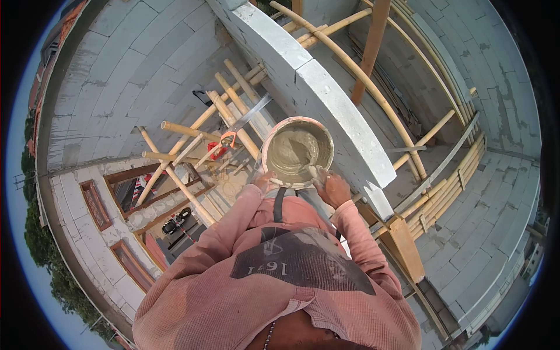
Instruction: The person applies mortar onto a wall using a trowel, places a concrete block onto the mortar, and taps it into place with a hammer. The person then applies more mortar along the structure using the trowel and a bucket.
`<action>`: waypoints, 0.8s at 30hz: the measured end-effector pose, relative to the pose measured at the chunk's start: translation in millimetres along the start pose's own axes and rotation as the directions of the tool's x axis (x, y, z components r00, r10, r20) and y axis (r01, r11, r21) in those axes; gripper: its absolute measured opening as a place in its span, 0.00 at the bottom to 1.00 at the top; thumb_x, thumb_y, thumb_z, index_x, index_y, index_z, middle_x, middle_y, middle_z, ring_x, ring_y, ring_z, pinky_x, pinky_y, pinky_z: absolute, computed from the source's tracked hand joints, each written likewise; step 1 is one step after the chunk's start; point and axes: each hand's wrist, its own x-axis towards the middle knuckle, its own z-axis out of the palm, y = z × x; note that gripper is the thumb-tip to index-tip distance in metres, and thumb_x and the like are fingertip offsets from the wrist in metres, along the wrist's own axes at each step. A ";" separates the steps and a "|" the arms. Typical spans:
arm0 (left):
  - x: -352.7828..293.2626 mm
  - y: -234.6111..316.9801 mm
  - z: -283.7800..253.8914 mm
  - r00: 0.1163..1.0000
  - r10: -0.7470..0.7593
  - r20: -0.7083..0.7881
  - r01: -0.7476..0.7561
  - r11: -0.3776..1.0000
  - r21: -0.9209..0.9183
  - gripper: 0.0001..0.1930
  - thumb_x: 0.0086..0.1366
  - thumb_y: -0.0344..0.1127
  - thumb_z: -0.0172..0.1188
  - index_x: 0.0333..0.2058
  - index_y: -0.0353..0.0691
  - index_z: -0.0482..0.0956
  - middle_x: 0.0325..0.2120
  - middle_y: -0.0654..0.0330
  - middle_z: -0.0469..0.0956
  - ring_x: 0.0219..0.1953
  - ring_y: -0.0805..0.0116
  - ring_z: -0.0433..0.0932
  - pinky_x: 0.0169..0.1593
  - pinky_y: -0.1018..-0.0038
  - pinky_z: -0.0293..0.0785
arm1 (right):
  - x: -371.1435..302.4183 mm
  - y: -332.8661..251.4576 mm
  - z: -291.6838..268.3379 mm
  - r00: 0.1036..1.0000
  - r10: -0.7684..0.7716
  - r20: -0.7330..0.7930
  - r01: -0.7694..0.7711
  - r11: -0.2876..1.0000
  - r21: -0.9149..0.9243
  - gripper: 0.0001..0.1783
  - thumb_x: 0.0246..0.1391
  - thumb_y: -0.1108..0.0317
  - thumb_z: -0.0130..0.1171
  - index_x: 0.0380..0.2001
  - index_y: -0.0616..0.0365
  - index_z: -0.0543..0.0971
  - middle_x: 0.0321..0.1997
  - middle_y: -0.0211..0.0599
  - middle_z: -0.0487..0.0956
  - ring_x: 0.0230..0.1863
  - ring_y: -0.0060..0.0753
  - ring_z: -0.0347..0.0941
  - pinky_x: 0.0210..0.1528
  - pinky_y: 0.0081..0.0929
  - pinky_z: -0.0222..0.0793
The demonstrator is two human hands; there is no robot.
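A round bucket [269, 140] with a pale, mortar-smeared rim stands in front of my body. Wet grey mortar [291, 150] fills much of it, its surface swirled. At the near left of the rim, my left hand [267, 181] is closed on the bucket's edge. My right hand [333, 188] is at the near right side, fingers wrapped round a mortar-coated tool handle [315, 173] that slopes into the mortar. The working end of that tool is sunk out of sight, so its kind does not show. Beyond the bucket on the left lies a handsaw [252, 112] with an orange grip.
A pale block wall [329, 96] rises right beside the bucket. Bamboo poles [233, 99] form scaffolding at the left, and more bamboo poles [373, 76] cross behind the wall. A wooden board [406, 248] juts out near my right elbow. Framed openings [140, 198] drop away at lower left.
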 end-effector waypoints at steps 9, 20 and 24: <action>2.4 -8.9 -5.2 0.999 -0.012 -0.046 0.020 0.984 0.179 0.16 0.60 0.37 0.61 0.47 0.47 0.74 0.41 0.64 0.78 0.46 0.66 0.78 0.54 0.62 0.76 | 18.4 -16.1 21.0 0.970 0.220 0.106 -0.223 0.975 0.017 0.32 0.60 0.54 0.54 0.62 0.62 0.65 0.47 0.61 0.76 0.41 0.61 0.78 0.43 0.50 0.76; 9.8 -6.1 -23.5 0.998 -0.059 0.027 0.058 0.997 0.058 0.14 0.62 0.36 0.60 0.46 0.43 0.73 0.41 0.61 0.77 0.47 0.63 0.78 0.53 0.61 0.78 | -18.3 18.2 14.0 0.990 0.133 0.040 -0.131 0.800 0.585 0.33 0.58 0.48 0.60 0.59 0.58 0.71 0.34 0.49 0.79 0.31 0.39 0.78 0.32 0.34 0.72; -8.4 9.7 20.9 1.000 -0.008 -0.030 0.011 0.997 0.080 0.23 0.58 0.31 0.60 0.53 0.33 0.68 0.43 0.56 0.77 0.47 0.59 0.79 0.51 0.62 0.81 | -42.5 14.7 -6.0 0.904 0.201 0.377 -0.427 0.448 0.785 0.31 0.58 0.49 0.59 0.60 0.53 0.68 0.28 0.39 0.75 0.22 0.31 0.72 0.26 0.30 0.69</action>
